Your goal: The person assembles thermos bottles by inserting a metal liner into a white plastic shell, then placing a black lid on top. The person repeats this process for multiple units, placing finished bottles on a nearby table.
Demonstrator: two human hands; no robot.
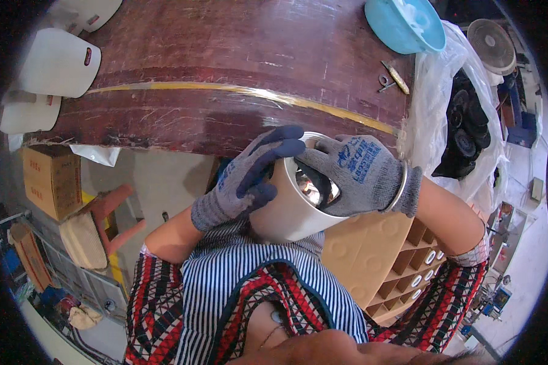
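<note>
At the upper left of the frame, several white cylindrical pots (61,64) are at the edge of a dark red-brown tabletop (225,52), whose surface is scratched and carries a long yellow stripe (219,87). Below them, at the left of the frame, there is a closed brown cardboard box (50,182), and just beside it a reddish wooden stool (111,204) with a beige cloth cover (84,240). Near the centre comes the left hand (234,176), in a grey knitted glove with dark blue coating; its fingers are half bent and reach to the left side of a white cylinder with shiny, mirror-like inside (286,210). How firmly this hand presses, I cannot tell. The white cylinder is tilted at the centre of the frame, in front of a blue-and-white striped apron (216,267), with its opening toward the right. The right hand (359,170), in a similar glove, grips the rim of the cylinder, with some fingers bent into the opening. Below this hand, at the lower right, stands a brown cardboard carton with square compartments (399,271). At the upper right are a light blue plastic basin (386,27), a slim yellowish tool (396,77), and a transparent plastic bag (429,106) around black round parts (466,125); farther right is a round grey fan (492,45).
</note>
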